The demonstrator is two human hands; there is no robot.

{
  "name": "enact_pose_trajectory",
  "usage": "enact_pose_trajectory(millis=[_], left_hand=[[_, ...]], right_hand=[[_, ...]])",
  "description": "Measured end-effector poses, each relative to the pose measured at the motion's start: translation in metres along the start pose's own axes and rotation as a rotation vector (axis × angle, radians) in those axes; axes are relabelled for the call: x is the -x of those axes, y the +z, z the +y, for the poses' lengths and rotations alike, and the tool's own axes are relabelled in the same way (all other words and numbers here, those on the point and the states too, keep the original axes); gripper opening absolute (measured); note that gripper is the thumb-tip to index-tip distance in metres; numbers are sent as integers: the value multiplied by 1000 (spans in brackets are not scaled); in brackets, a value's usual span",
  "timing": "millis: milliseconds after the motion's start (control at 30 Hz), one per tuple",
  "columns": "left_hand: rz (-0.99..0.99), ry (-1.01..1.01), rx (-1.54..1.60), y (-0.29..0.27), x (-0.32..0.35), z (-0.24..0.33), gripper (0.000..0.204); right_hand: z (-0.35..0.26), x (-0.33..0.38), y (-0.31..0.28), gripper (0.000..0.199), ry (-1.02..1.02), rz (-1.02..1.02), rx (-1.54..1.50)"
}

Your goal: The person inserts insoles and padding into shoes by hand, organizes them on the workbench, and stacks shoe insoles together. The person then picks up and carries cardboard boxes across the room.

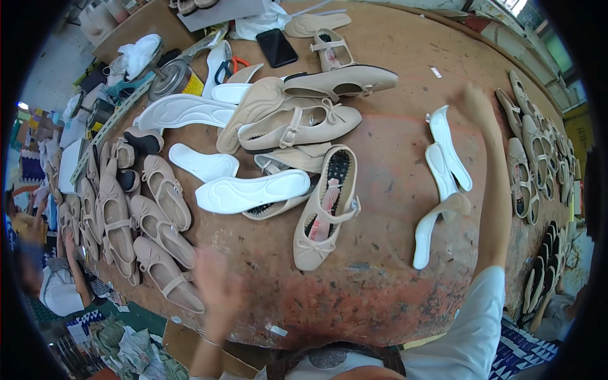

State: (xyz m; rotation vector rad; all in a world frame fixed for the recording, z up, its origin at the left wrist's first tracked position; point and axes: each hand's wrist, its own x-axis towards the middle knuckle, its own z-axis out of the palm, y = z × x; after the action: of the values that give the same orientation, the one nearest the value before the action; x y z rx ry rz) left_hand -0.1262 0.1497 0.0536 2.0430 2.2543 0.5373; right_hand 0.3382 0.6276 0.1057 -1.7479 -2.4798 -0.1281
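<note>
My left hand (218,285) is smeared by motion, over the near left of the table beside a beige strapped shoe (166,272). On the far right, my right hand (475,104) is blurred too, with the arm stretched out. It is nearest to white insoles (453,149), which lie in a loose column with a curved beige-and-white insole (437,225) below. In the middle, a beige shoe with a bow and buckle strap (326,209) lies open side up, a pink-white piece inside it. White insoles (253,192) and more beige shoes (301,126) are piled left of it.
Rows of beige shoes line the table's left side (117,228) and right side (535,145). A black phone (277,48), orange-handled scissors (237,62) and a round metal tin (171,79) stand at the back. Other people are at the far left (60,285) and far right.
</note>
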Motion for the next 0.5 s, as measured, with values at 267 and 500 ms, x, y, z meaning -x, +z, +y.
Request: enact_pose_trajectory(millis=[267,500], left_hand=[[-230,-62,164,110,103,59,66],[-391,409,-222,120,129,11,58]], right_hand=[[-164,-314,113,85,-265,-33,-169],[-165,-364,185,99,-32,-62,-627]])
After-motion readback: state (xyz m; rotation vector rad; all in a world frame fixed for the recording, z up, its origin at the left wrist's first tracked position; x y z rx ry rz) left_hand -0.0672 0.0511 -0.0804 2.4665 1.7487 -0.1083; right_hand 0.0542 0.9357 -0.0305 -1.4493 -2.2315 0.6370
